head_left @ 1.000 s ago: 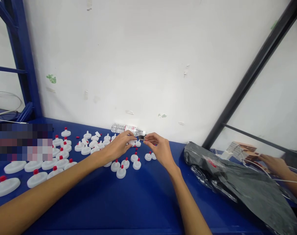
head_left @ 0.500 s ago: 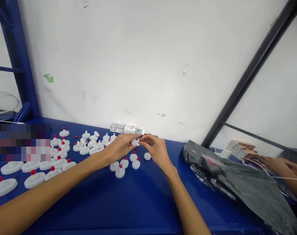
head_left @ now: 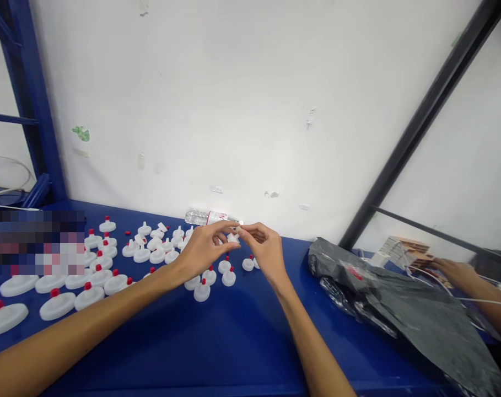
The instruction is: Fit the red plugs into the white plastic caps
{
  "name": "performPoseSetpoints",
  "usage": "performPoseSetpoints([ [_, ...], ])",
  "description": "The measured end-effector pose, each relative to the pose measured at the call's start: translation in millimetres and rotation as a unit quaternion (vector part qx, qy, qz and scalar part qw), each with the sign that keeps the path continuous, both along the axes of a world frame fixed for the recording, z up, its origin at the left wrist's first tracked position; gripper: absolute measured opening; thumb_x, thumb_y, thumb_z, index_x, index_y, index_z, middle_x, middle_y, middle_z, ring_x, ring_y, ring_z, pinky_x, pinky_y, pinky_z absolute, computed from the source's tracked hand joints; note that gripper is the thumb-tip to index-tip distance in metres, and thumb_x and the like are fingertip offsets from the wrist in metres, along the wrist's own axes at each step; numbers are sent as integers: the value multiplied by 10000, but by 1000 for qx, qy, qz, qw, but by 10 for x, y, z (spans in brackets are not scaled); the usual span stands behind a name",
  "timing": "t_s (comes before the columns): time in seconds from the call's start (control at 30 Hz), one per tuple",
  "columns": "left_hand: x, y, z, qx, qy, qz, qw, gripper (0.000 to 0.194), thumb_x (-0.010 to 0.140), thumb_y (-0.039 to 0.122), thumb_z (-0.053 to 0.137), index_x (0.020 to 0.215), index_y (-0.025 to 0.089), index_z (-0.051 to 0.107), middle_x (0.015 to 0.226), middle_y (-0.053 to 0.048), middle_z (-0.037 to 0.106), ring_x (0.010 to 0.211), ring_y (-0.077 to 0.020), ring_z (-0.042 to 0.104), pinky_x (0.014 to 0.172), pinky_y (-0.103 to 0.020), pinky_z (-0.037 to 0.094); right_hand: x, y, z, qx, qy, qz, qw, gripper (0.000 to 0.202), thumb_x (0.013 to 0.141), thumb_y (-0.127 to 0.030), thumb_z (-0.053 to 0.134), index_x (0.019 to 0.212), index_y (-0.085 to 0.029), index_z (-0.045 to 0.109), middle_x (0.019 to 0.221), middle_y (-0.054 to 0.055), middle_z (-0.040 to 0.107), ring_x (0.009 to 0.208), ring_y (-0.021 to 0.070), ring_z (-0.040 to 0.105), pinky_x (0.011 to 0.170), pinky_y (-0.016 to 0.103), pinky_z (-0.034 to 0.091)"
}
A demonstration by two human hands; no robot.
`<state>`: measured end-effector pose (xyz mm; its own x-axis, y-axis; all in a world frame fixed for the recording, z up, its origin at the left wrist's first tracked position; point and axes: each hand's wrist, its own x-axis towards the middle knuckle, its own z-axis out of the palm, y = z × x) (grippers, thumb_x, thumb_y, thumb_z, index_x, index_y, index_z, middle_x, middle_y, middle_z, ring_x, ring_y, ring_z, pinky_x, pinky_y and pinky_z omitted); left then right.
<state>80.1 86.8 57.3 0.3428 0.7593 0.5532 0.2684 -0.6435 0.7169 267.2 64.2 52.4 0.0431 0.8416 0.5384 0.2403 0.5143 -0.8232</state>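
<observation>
Both of my hands meet over the blue table, near the wall. My left hand (head_left: 204, 245) curls its fingers and thumb around a small white piece (head_left: 233, 237), whose exact shape is partly hidden. From the other side, the thumb and forefinger of my right hand (head_left: 267, 245) pinch together at the upper edge of that piece. Below them stand white round nozzle caps with red tips, such as one nozzle cap (head_left: 201, 290). Beside my right wrist sits another red-tipped cap (head_left: 247, 264), with a further white one partly covered by the hand.
Larger red-tipped white caps (head_left: 57, 305) crowd the left of the blue table (head_left: 217, 347). Untipped white caps (head_left: 141, 253) stand behind my left arm. A clear bottle (head_left: 197, 216) lies along the wall. Rightward are a grey plastic bag (head_left: 382, 292) and another person's hand (head_left: 457, 274).
My fingers have shifted around the small white piece, and my left hand's grip looks wider. A red tip now shows on the cap beside my right wrist. The other person's hand has moved slightly.
</observation>
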Motion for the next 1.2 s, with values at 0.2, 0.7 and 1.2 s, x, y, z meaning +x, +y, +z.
performPoseSetpoints([
  [0.2,-43,63,-1,-22,-39,5,999,471,865,439,767,1295,268,682,1084,-34,817,777,-186,740,698,-299,579,-19,-48,55,-62,-4,100,993,529,872,-484,791,1346,-269,692,1243,74,731,1043,223,743,898,337,585],
  [0.7,-5,-8,18,4,2,26,1000,604,812,526,816,1353,319,647,1182,1,800,741,-169,691,673,-291,550,1,-30,49,-104,46,84,990,571,776,-568,828,1197,-229,646,1049,75,795,920,229,773,926,406,596],
  [1.2,-164,220,-84,42,169,116,978,217,1006,341,666,1138,173,701,1183,-78,722,1180,-261,662,1051,-523,533,707,49,-65,-209,-343,-287,870,215,968,-240,692,1177,-193,705,968,78,766,1029,288,722,979,489,520],
])
